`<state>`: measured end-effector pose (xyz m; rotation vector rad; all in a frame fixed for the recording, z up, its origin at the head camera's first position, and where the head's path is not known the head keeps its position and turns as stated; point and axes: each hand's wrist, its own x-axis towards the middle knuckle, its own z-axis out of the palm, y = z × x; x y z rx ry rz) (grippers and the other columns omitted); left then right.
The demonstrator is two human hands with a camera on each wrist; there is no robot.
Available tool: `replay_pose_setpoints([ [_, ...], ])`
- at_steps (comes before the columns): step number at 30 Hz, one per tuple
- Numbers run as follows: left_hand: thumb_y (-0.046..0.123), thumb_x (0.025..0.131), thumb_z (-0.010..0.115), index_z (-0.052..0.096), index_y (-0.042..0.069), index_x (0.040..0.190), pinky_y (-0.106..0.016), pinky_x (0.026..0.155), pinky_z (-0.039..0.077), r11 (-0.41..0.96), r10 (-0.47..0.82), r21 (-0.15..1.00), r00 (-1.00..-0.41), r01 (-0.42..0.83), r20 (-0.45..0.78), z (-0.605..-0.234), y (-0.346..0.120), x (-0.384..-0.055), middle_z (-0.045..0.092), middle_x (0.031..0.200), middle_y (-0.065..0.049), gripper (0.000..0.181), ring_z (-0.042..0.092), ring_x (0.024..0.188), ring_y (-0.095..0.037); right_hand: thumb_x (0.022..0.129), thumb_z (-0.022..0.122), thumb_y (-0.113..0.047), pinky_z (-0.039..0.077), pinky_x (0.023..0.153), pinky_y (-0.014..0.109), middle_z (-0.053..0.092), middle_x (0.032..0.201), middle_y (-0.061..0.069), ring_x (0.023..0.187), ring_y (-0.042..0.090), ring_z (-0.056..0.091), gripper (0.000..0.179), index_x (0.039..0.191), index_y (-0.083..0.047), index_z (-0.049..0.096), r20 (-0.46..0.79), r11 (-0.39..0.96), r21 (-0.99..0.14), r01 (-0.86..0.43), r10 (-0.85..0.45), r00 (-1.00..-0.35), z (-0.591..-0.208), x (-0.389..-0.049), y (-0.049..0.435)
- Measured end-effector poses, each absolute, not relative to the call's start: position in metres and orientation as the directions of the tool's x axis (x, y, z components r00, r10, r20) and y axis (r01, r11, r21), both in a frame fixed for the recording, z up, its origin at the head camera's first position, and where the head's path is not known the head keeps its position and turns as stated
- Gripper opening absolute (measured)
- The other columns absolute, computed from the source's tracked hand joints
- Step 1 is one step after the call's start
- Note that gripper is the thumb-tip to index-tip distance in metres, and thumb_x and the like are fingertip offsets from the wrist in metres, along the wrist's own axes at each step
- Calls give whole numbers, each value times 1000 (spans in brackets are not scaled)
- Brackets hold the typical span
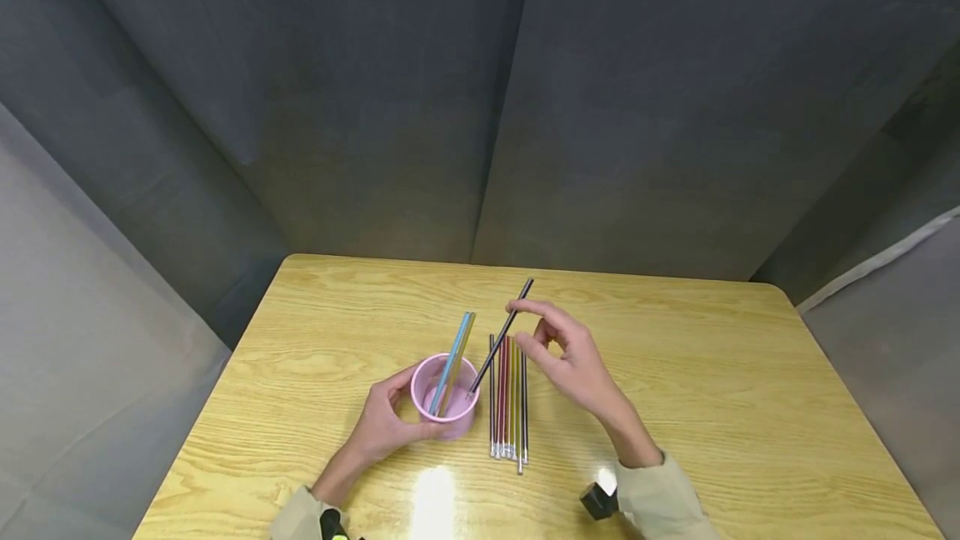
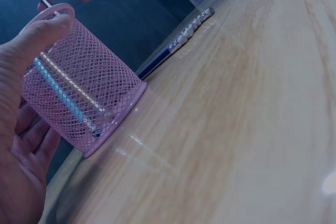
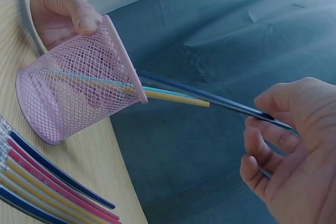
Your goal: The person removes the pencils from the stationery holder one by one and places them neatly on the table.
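My left hand (image 1: pixel 381 425) grips a pink mesh pencil cup (image 2: pixel 86 72), thumb at the rim and fingers round the far side. The cup stands on the table. Inside it lean a light blue pencil (image 1: pixel 453 357) and a yellow pencil (image 3: pixel 178 99), both sticking out of the top. Between thumb and fingers my right hand (image 1: pixel 576 361) pinches a dark blue pencil (image 3: pixel 210 97) near its upper end. That pencil slants down to the left, its lower end inside the cup's mouth. Just right of the cup lies a row of several pencils (image 1: pixel 508 398), dark, red and yellow.
The wooden table (image 1: pixel 712 373) reaches out on both sides of the hands. Grey cloth (image 1: pixel 375 107) hangs behind its far edge and at both sides. A small black block-like object (image 1: pixel 598 502) shows beside the right sleeve.
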<state>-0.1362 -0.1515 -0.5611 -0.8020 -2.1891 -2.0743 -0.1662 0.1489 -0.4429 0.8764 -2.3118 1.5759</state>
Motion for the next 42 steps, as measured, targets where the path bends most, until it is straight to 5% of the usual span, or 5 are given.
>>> replay_pose_setpoints([
  [12,4,68,97,55,5,149,-38,116,47,-2,344,933,-876,359,338,-559,-151,-135,64,143,-14,91,60,131,-39,92,69,12,46,53,23,64,100,10,64,13,53,47,136,-1,62,548,114,-797,-593,-279,-789,-442,-168,152],
  [27,2,66,98,56,7,149,-34,117,45,18,333,934,-883,358,332,-559,-149,-136,64,145,-12,93,57,134,-41,92,74,6,42,50,22,54,73,9,61,12,48,44,132,-7,63,426,233,-828,-510,-331,-842,-457,-170,168],
  [34,7,70,97,55,6,149,-39,114,49,29,332,924,-876,380,350,-561,-150,-136,63,144,-17,90,58,131,-44,93,73,3,42,49,19,61,106,15,60,8,48,42,132,-8,61,286,331,-852,-407,-358,-889,-480,-175,184],
  [42,10,70,97,55,9,150,-41,113,50,28,341,930,-878,367,336,-560,-149,-136,64,144,-12,90,58,130,-43,95,71,3,42,45,21,60,115,23,57,7,46,40,133,-6,58,133,400,-869,-292,-380,-915,-507,-181,196],
])
